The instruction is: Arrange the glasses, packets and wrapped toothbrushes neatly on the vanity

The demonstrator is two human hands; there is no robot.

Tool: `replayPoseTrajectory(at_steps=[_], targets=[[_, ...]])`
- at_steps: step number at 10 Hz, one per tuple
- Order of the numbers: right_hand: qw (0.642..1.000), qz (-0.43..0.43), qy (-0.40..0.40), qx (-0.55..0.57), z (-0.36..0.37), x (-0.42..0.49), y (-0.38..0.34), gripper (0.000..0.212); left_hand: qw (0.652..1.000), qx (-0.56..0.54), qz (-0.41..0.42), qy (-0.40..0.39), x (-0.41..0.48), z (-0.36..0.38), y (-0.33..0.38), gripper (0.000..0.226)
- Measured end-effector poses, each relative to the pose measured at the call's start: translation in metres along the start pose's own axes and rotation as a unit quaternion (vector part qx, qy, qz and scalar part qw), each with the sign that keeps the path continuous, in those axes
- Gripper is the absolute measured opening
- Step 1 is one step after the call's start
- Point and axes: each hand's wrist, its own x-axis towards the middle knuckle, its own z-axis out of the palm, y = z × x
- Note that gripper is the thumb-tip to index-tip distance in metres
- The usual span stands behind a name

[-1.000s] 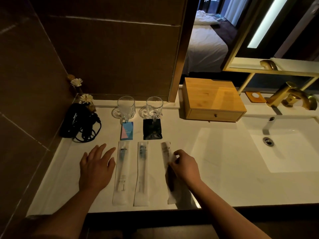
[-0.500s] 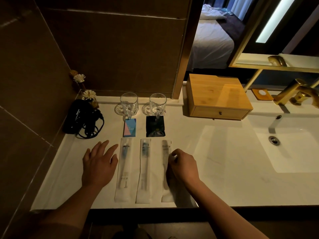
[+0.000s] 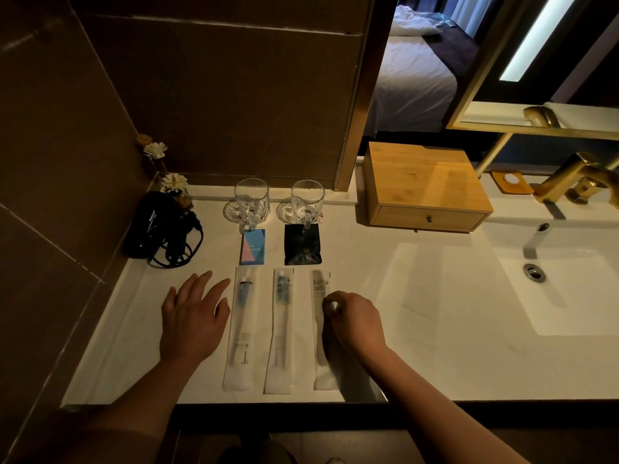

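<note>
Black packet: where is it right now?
In the head view, the black packet lies left of centre on the vanity, just in front of the right glass, beside the blue packet.

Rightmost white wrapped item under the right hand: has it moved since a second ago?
Yes. The rightmost white wrapped item has had its near end swung left, toward the middle white wrapped toothbrush; it now lies parallel to it.

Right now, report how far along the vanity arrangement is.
Done: two glasses stand at the back, the blue packet and black packet in front of them, two wrapped toothbrushes lie parallel. In hand: the right hand pinches the third wrapper; the left hand lies flat. Left: release it.
</note>
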Motion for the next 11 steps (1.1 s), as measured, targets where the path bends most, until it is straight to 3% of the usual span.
replayPoseTrajectory(at_steps=[7, 8, 10, 11], targets=[[0.994, 0.058, 0.024, 0.090, -0.006, -0.014, 0.004, 0.028, 1.000, -0.006, -0.001, -0.022, 0.000, -0.007, 0.001, 0.057], [0.995, 0.047, 0.004, 0.086, -0.010, -0.016, 0.002, 0.026, 0.999, -0.005, -0.002, -0.039, -0.003, -0.005, 0.002, 0.057], [0.996, 0.000, -0.016, 0.087, -0.032, -0.021, 0.001, 0.022, 0.988, -0.119, -0.068, -0.065, -0.023, -0.031, 0.016, 0.046], [0.994, -0.076, -0.057, 0.056, -0.052, -0.034, 0.021, 0.024, 0.975, -0.192, -0.109, -0.008, -0.077, -0.036, 0.041, 0.045]])
